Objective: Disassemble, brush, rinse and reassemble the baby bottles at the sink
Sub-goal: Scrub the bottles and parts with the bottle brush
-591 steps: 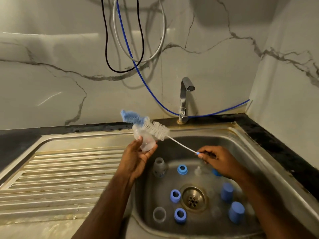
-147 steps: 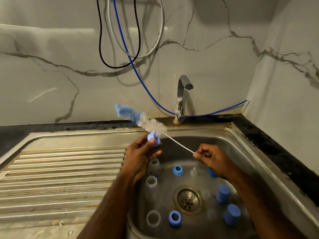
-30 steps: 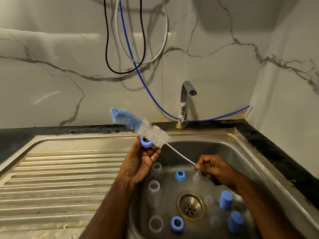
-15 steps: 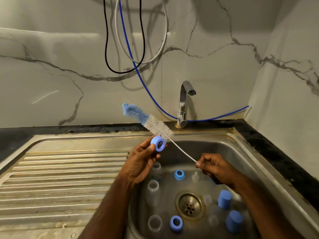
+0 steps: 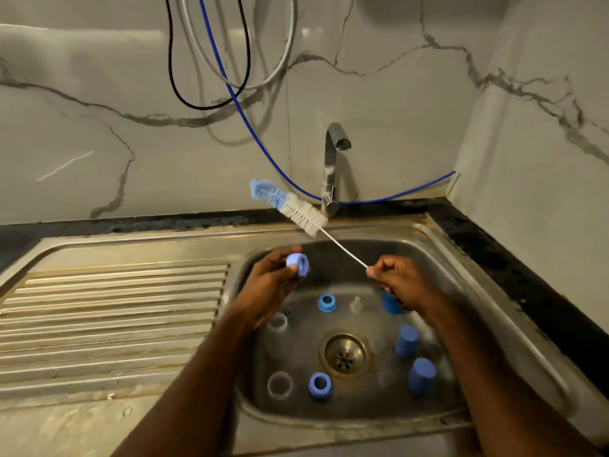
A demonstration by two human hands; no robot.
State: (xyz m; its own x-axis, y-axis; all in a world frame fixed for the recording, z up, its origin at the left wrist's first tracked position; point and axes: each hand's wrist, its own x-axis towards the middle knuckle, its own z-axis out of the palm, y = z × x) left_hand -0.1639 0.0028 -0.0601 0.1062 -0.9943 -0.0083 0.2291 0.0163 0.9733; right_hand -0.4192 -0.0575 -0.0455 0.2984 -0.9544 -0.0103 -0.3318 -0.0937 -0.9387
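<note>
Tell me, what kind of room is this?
Most likely a home kitchen, at the sink. A steel sink with a ribbed drainboard sits in a dark counter, a tap stands behind it, and marble-look wall panels rise around.

— What sort of place is shown?
— A home kitchen: a steel sink [image 5: 461,258] with a ribbed drainboard [image 5: 115,318] is set in a dark counter [image 5: 527,291]; a tap [image 5: 331,166] is mounted at the far marble-patterned wall [image 5: 99,143].
</note>
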